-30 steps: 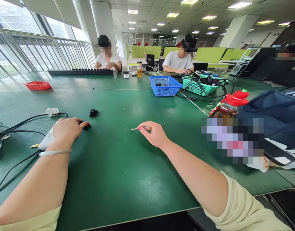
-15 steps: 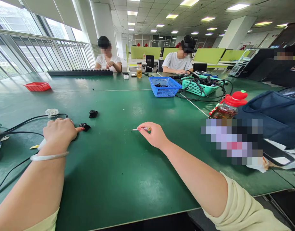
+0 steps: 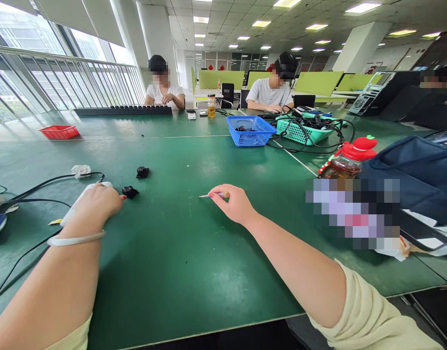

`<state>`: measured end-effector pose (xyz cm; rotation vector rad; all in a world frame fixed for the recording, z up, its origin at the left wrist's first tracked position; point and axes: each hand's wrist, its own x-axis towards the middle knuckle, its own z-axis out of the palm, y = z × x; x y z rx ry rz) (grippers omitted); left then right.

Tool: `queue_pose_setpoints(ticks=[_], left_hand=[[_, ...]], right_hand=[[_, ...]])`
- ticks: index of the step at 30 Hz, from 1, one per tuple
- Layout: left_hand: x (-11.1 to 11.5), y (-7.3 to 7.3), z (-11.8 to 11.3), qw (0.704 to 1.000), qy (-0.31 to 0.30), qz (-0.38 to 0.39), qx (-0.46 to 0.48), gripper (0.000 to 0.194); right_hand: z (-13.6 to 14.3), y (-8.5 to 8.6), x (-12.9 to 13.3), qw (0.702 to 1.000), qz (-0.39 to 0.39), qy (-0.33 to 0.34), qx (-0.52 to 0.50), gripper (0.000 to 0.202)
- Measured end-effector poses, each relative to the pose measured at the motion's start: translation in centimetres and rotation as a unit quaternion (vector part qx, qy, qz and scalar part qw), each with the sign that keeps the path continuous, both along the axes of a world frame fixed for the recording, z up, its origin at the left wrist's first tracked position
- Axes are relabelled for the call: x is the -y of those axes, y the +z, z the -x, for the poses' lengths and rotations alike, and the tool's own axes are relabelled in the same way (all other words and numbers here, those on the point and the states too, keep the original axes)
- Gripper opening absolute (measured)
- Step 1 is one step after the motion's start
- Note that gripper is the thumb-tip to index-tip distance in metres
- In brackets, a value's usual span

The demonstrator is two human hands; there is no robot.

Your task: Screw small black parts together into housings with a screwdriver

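Through my feed, my right hand (image 3: 233, 203) pinching a slim screwdriver (image 3: 226, 194), tip toward nine o'clock, my left hand (image 3: 98, 201) over a white device (image 3: 72, 209), its grip unclear to me, a black component (image 3: 130, 192) by its thumb at three o'clock.

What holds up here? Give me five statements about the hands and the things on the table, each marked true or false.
1. The right hand holds a thin pointed tool. True.
2. The blue basket stands to the right of the green basket. False: it stands to the left of it.
3. Two small black pieces lie to the right of the left hand. True.
4. The red tray sits beside the dark blue bag. False: it sits on the far left part of the table.
5. A pale bangle circles the left wrist. True.
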<state>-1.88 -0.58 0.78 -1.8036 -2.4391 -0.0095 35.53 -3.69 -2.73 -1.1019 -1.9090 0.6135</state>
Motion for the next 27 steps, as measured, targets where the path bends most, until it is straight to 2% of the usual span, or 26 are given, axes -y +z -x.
queue_pose_setpoints(ticks=[3, 8, 11, 16, 20, 24, 27], left_hand=[[0.1, 0.7, -1.7, 0.999, 0.006, 0.03, -0.026, 0.049], [0.4, 0.8, -3.8, 1.0, -0.005, -0.026, -0.016, 0.052], [0.2, 0.4, -4.2, 0.999, -0.02, -0.021, -0.025, 0.052], [-0.2, 0.2, -4.6, 0.999, 0.033, -0.01, -0.007, 0.055], [0.1, 0.1, -5.2, 0.999, 0.032, -0.005, 0.008, 0.06], [0.2, -0.3, -5.2, 0.999, 0.049, 0.003, 0.012, 0.062], [0.2, -0.8, -4.8, 0.999, 0.047, 0.023, 0.013, 0.06]], right_hand=[[0.0, -0.1, -0.1, 1.0, -0.002, 0.0, 0.002, 0.02], [0.0, -0.2, -0.1, 1.0, -0.006, -0.002, 0.003, 0.02], [0.0, -0.2, -0.1, 1.0, -0.006, -0.003, 0.007, 0.02], [0.0, -0.2, -0.1, 1.0, -0.003, -0.004, 0.008, 0.02], [0.0, -0.2, 0.0, 1.0, -0.005, 0.0, 0.019, 0.02], [0.2, 0.5, 0.5, 0.992, -0.057, 0.026, 0.108, 0.018], [0.8, 1.3, 1.2, 0.965, -0.105, 0.065, 0.232, 0.017]])
